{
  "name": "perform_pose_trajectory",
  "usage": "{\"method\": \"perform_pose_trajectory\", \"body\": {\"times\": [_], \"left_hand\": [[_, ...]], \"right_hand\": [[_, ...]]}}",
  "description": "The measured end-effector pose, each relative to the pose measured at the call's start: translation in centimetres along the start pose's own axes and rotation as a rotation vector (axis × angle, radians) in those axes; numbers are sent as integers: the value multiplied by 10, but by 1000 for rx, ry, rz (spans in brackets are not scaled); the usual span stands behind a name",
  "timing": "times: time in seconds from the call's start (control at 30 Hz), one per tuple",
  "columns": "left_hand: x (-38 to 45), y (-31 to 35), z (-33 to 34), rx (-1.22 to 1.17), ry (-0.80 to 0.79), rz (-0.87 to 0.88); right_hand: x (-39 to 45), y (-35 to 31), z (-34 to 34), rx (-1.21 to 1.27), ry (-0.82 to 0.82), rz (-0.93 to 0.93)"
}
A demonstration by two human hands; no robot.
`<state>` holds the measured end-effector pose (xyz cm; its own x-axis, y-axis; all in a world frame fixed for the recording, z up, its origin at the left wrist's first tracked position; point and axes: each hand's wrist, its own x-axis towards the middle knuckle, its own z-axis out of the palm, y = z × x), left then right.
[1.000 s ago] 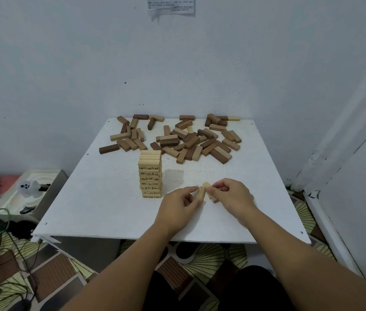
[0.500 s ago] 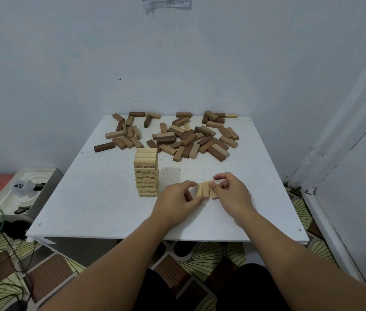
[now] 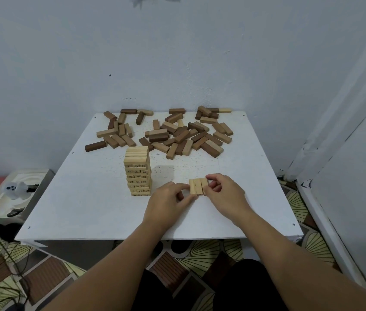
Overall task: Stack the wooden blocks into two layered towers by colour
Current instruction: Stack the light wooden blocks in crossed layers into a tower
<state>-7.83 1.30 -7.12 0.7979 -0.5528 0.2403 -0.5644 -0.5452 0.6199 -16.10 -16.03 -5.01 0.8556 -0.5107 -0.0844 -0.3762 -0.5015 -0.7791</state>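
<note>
I have three pale blocks (image 3: 197, 186) lying side by side on the white bench (image 3: 92, 198), just right of the pale tower (image 3: 137, 172), and I read this as squaring up one layer before it goes on top. My left hand (image 3: 168, 202) has its grip curled against the left edge of the trio, thumb and forefinger pinching at the near corner, while my right hand (image 3: 224, 194) pinches the right edge, so the two press the set flush from both sides. The tower stands upright with alternating layers; its near faces carry handwritten numbers, among them 10, 14 and 12, though others are too blurred to trust. The loose pile (image 3: 177, 133) of mid-brown and dark blocks lies well behind, by the wall, unsorted. No second tower stands yet.
</note>
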Motion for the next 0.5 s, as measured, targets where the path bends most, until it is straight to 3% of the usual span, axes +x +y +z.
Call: {"method": "perform_pose_trajectory", "body": {"times": [0.5], "left_hand": [[-2,4,-2,-7,-4,-29]], "right_hand": [[4,5,-7,-71,-108,-48]]}}
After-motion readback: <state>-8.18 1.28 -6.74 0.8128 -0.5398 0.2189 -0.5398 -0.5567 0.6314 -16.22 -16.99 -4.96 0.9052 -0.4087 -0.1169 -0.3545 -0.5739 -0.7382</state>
